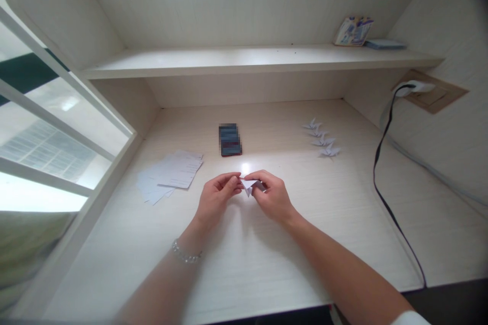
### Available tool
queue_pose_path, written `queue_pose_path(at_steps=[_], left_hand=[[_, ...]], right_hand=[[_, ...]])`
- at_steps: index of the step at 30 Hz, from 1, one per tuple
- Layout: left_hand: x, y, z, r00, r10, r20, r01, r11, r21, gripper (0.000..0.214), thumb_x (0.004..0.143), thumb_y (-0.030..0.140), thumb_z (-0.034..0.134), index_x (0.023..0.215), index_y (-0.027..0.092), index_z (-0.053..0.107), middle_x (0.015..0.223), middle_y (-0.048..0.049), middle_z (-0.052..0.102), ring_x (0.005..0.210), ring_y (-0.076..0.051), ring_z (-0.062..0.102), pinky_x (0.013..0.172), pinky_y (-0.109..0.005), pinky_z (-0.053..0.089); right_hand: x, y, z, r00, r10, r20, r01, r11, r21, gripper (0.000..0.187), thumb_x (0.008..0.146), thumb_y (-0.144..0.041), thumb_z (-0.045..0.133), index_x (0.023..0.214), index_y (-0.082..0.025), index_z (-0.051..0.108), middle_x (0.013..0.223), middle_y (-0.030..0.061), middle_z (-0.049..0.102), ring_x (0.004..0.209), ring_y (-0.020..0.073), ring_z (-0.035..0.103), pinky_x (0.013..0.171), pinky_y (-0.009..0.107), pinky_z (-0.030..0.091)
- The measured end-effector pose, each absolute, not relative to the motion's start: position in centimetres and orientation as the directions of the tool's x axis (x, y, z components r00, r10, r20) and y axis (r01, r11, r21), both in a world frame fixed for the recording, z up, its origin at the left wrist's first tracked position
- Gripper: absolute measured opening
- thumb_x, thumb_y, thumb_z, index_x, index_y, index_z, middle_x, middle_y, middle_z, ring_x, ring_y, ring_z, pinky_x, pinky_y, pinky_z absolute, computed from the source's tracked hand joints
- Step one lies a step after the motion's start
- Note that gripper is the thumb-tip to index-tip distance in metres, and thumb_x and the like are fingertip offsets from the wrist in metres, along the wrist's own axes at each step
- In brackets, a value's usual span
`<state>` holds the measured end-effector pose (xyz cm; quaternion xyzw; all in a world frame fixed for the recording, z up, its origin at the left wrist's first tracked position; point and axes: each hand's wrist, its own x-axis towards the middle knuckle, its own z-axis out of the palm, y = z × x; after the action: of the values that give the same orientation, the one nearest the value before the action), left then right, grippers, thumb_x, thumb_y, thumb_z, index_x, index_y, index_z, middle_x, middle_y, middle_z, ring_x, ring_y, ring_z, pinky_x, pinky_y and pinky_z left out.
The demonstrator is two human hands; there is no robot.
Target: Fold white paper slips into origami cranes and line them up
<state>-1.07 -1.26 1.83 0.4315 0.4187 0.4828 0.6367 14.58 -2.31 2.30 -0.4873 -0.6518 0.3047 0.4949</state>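
Note:
Both hands meet over the middle of a pale wooden desk (267, 259). My left hand (214, 198) and my right hand (270, 195) each pinch one side of a small folded white paper piece (248, 184), held just above the desk. A bracelet sits on my left wrist. To the left of the hands lies a loose stack of white paper sheets (171, 175). Several finished folded paper cranes (322, 138) stand in a row at the back right.
A dark phone (230, 140) lies flat behind the hands. A black cable (385, 172) runs from a wall socket (417, 88) down across the desk's right side. The shelf (229, 61) above holds a small colourful packet (353, 31) and a flat pad. A window frame borders the left.

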Motion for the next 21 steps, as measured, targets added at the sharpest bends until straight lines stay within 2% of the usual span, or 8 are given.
queue_pose_path(at_steps=[2, 5, 9, 16, 21], left_hand=[[-1.08, -1.29, 1.76, 0.207, 0.971, -0.123, -0.266, 0.176, 0.948, 0.026, 0.072, 0.031, 0.068, 0.092, 0.013, 0.068, 0.080, -0.0074, 0.068, 0.076, -0.015, 0.062, 0.073, -0.028, 0.050], [-0.99, -1.49, 1.65, 0.208, 0.971, -0.119, -0.282, 0.176, 0.943, 0.023, 0.068, 0.027, 0.071, 0.086, 0.013, 0.069, 0.080, -0.0072, 0.068, 0.073, -0.014, 0.061, 0.072, -0.029, 0.049], [-0.99, -1.55, 1.55, 0.180, 0.979, -0.090, -0.252, 0.135, 0.958, 0.021, 0.064, 0.024, 0.074, 0.082, 0.013, 0.070, 0.076, -0.0063, 0.068, 0.068, -0.013, 0.060, 0.068, -0.027, 0.048], [-1.19, -1.39, 1.77, 0.156, 0.985, -0.076, -0.225, 0.110, 0.968, 0.019, 0.059, 0.023, 0.077, 0.073, 0.013, 0.069, 0.069, -0.0047, 0.066, 0.063, -0.013, 0.059, 0.063, -0.026, 0.047], [-1.18, -1.36, 1.77, 0.125, 0.984, -0.127, -0.294, 0.160, 0.942, 0.023, 0.060, 0.022, 0.077, 0.078, 0.013, 0.066, 0.071, -0.0026, 0.065, 0.064, -0.012, 0.059, 0.063, -0.025, 0.048]], right_hand=[[14.43, -2.49, 2.36, -0.035, 0.929, 0.369, 0.316, 0.361, -0.878, 0.026, 0.071, -0.008, 0.051, 0.087, -0.021, 0.066, 0.087, 0.0026, 0.065, 0.080, 0.0155, 0.060, 0.066, 0.025, 0.046], [14.35, -2.63, 2.35, -0.029, 0.928, 0.371, 0.281, 0.364, -0.888, 0.022, 0.072, -0.010, 0.054, 0.088, -0.021, 0.065, 0.087, 0.0032, 0.065, 0.080, 0.0161, 0.060, 0.060, 0.024, 0.046], [14.34, -2.66, 2.24, -0.026, 0.939, 0.342, 0.224, 0.339, -0.914, 0.018, 0.073, -0.018, 0.061, 0.089, -0.021, 0.065, 0.088, 0.0035, 0.064, 0.080, 0.0170, 0.061, 0.063, 0.026, 0.047], [14.46, -2.37, 1.78, -0.031, 0.981, 0.192, 0.056, 0.193, -0.980, 0.020, 0.066, -0.023, 0.069, 0.085, -0.020, 0.064, 0.080, 0.0030, 0.064, 0.070, 0.0166, 0.060, 0.061, 0.027, 0.047], [14.46, -1.77, 1.54, -0.031, 0.995, 0.098, -0.054, 0.096, -0.994, 0.021, 0.065, -0.023, 0.070, 0.084, -0.019, 0.064, 0.077, 0.0023, 0.064, 0.068, 0.0149, 0.059, 0.058, 0.025, 0.046]])
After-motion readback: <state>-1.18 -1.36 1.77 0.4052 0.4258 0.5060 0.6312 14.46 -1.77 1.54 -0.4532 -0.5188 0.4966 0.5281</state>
